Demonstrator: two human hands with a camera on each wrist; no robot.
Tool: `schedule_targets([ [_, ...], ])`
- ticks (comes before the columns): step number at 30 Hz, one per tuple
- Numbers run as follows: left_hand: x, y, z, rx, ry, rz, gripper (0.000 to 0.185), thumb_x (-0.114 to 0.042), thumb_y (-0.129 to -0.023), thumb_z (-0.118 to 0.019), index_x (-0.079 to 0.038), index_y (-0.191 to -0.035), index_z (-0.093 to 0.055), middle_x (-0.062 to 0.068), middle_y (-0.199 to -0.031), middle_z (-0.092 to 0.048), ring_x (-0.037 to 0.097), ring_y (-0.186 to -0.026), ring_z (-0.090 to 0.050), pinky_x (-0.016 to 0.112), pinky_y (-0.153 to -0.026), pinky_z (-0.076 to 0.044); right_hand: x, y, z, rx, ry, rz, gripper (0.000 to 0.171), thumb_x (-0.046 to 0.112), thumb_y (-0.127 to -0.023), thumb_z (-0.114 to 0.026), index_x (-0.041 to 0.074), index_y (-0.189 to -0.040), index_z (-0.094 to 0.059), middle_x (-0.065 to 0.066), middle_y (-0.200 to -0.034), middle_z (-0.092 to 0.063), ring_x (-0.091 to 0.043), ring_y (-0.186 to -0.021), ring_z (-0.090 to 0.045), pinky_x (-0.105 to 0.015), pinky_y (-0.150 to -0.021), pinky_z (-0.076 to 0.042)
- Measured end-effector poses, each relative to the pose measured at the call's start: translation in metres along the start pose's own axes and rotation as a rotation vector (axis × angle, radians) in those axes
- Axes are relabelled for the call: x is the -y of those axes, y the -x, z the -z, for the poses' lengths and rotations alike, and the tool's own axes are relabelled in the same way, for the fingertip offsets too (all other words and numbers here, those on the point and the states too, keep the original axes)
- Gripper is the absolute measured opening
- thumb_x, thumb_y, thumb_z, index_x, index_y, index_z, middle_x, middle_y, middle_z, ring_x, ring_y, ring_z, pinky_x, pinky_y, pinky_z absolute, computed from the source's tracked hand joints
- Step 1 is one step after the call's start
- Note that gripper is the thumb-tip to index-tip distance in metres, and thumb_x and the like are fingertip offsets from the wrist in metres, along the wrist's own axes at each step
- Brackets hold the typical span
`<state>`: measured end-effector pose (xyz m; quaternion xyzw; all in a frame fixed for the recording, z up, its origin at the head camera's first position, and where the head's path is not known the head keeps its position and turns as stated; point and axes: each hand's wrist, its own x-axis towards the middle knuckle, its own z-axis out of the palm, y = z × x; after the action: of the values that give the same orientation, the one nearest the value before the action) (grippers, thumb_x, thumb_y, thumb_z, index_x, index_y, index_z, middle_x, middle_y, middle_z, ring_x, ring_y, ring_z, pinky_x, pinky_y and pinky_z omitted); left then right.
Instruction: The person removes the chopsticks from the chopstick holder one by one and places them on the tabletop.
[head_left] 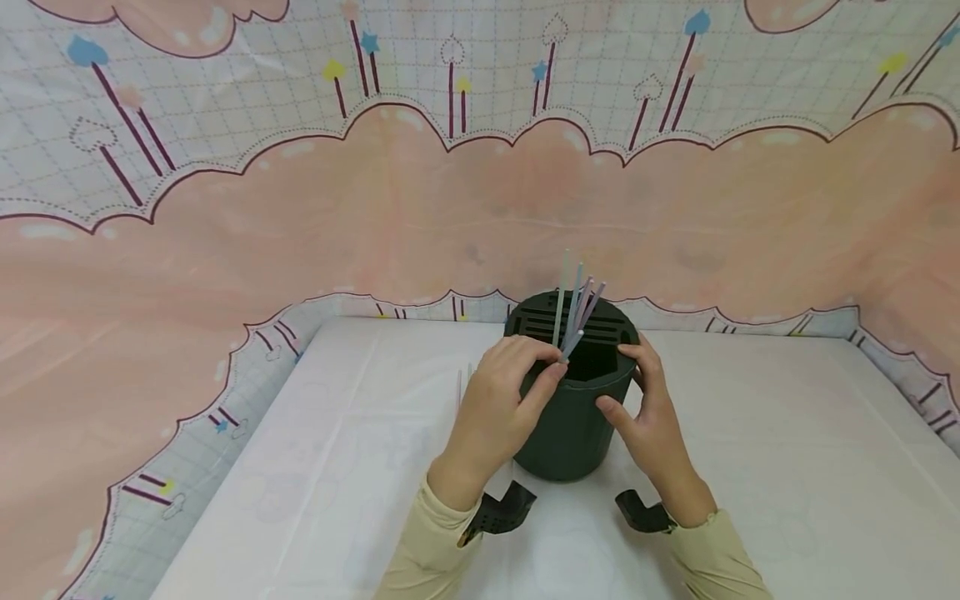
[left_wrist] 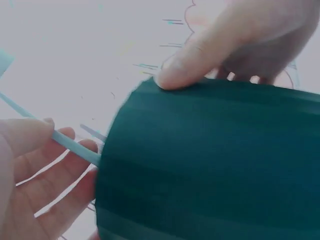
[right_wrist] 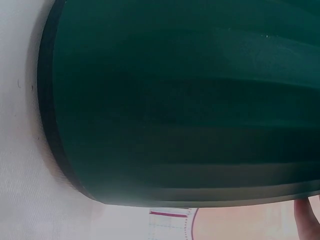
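A dark green bucket (head_left: 564, 433) with a slotted, partly open top stands upright on the table. Several thin pastel straws (head_left: 581, 304) rise from its opening. My left hand (head_left: 498, 400) is at the bucket's left rim and pinches a pale blue straw (left_wrist: 75, 147) between thumb and finger; one end of that straw passes behind the bucket's edge in the left wrist view. On the right side, my right hand (head_left: 651, 417) grips the rim, its thumb on the outer wall. The right wrist view is mostly filled by the bucket's ribbed wall (right_wrist: 175, 110).
Pale thin sticks (head_left: 459, 390) show just left of my left hand, largely hidden by it. A white cover lies over the table (head_left: 765, 450). Behind it hangs a pink and white patterned cloth (head_left: 480, 208). Black straps (head_left: 504, 510) sit at both wrists.
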<state>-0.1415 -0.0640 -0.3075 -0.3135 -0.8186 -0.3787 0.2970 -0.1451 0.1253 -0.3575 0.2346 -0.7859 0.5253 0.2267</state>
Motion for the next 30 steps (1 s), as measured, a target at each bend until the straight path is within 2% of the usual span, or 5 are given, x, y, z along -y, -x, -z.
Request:
schedule_targets([
  [3,-0.007,0.000,0.003,-0.007,0.076,0.008,0.016,-0.024,-0.094,-0.047,-0.013,-0.098,-0.057,-0.006,-0.095,-0.056,0.005,-0.087,-0.050,0.021,-0.079,-0.042,0.001,0.000,0.000,0.003,0.002,-0.004,0.058,0.013,-0.083,-0.063,0.000,-0.129,-0.031,-0.018,-0.144,-0.014,-0.027,-0.132,-0.015,-0.060,-0.096,-0.021],
  [7,-0.014,0.000,0.008,-0.068,0.168,-0.004,0.012,-0.017,-0.093,-0.048,-0.009,-0.100,-0.055,-0.001,-0.096,-0.055,0.007,-0.089,-0.054,0.020,-0.079,-0.045,0.001,0.001,0.000,0.005,0.002,-0.012,0.058,0.012,-0.083,-0.064,0.000,-0.129,-0.031,-0.018,-0.144,-0.014,-0.029,-0.132,-0.014,-0.060,-0.096,-0.021],
  [13,-0.017,0.000,0.025,-0.272,0.281,-0.001,0.011,-0.004,-0.089,-0.053,-0.004,-0.100,-0.055,0.005,-0.096,-0.057,0.016,-0.092,-0.056,0.028,-0.078,-0.048,0.001,0.001,0.000,0.008,0.020,-0.032,0.058,0.012,-0.083,-0.063,0.002,-0.130,-0.031,-0.018,-0.145,-0.013,-0.029,-0.132,-0.013,-0.060,-0.096,-0.021],
  [21,-0.021,0.002,0.048,-0.462,0.640,0.029,0.012,0.006,-0.089,-0.047,0.012,-0.100,-0.046,0.019,-0.092,-0.054,0.030,-0.084,-0.058,0.041,-0.065,-0.051,0.000,-0.002,0.002,0.020,0.044,-0.036,0.058,0.014,-0.083,-0.063,0.003,-0.130,-0.031,-0.017,-0.145,-0.014,-0.030,-0.132,-0.014,-0.058,-0.097,-0.021],
  [30,-0.027,0.001,0.064,-0.542,0.648,0.034,0.013,0.007,-0.088,-0.046,0.014,-0.099,-0.046,0.020,-0.089,-0.055,0.029,-0.078,-0.060,0.039,-0.064,-0.052,-0.001,-0.001,0.005,0.013,0.039,-0.041,0.058,0.016,-0.083,-0.063,0.004,-0.130,-0.031,-0.017,-0.145,-0.014,-0.030,-0.132,-0.015,-0.057,-0.098,-0.021],
])
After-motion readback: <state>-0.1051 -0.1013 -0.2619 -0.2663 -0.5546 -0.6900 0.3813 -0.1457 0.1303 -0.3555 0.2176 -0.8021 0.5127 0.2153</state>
